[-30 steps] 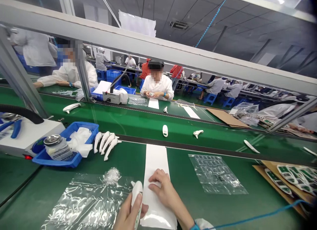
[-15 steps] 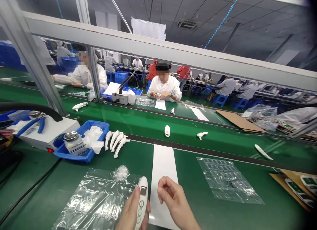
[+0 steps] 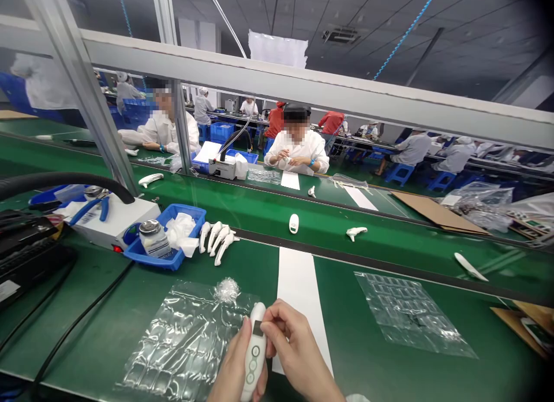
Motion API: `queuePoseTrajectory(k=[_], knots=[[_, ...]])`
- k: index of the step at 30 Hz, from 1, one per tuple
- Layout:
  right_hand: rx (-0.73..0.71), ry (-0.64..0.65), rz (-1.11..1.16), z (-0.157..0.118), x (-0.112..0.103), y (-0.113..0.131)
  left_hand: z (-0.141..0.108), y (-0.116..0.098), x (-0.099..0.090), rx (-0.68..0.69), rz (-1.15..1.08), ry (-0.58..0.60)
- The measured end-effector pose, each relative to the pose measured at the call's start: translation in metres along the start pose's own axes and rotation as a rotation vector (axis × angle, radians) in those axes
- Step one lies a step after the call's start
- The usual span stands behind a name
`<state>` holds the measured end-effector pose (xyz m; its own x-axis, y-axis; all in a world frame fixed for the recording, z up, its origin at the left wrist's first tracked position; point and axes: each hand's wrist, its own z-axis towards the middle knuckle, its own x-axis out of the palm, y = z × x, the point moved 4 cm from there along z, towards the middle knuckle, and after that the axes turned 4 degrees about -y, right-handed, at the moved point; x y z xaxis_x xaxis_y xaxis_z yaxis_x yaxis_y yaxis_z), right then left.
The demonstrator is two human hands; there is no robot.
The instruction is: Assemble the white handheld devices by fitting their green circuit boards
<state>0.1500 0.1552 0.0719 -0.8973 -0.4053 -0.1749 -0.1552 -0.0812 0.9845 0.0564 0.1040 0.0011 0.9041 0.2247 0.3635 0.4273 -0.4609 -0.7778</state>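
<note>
A white handheld device (image 3: 253, 361), shaped like a digital thermometer with a small dark screen and round buttons, stands tilted up in my left hand (image 3: 234, 364). My left thumb lies along its left side, and the fingers wrap round behind. My right hand (image 3: 294, 344) is at the device's upper right, thumb and forefinger pinched together at the edge of the screen. What the pinch holds, if anything, is too small to make out. Beneath my left hand lies a clear plastic sheet (image 3: 173, 338) with a crumpled heap of clear film (image 3: 227, 290) at its far edge.
A white paper strip (image 3: 296, 275) runs away from me. Several white curved housings (image 3: 225, 247) lie beside a blue tray (image 3: 197, 214) holding a jar (image 3: 151, 234). On the green belt lie another white device (image 3: 294, 223) and a white part (image 3: 356, 233). A clear pocketed sheet (image 3: 411, 309) lies right.
My right hand has moved left onto the device and now pinches at its screen. My left hand still holds the device. The whole view has shifted slightly.
</note>
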Motion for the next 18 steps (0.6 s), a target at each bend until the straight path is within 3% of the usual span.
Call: queuePoseTrajectory(k=[9,13,15,18], knots=[[-0.005,-0.01,-0.04,-0.002,0.005,-0.003,-0.002,0.0,-0.002,-0.014,0.022,-0.008],[-0.024,-0.025,-0.101,-0.002,0.006,-0.005,-0.008,-0.003,-0.005,0.012,0.07,-0.098],[0.048,-0.016,0.008,0.0,0.007,-0.009,-0.01,-0.008,-0.005,0.081,0.131,-0.125],[0.17,0.0,0.26,0.003,0.011,-0.014,-0.009,-0.018,-0.004,0.203,0.241,-0.066]])
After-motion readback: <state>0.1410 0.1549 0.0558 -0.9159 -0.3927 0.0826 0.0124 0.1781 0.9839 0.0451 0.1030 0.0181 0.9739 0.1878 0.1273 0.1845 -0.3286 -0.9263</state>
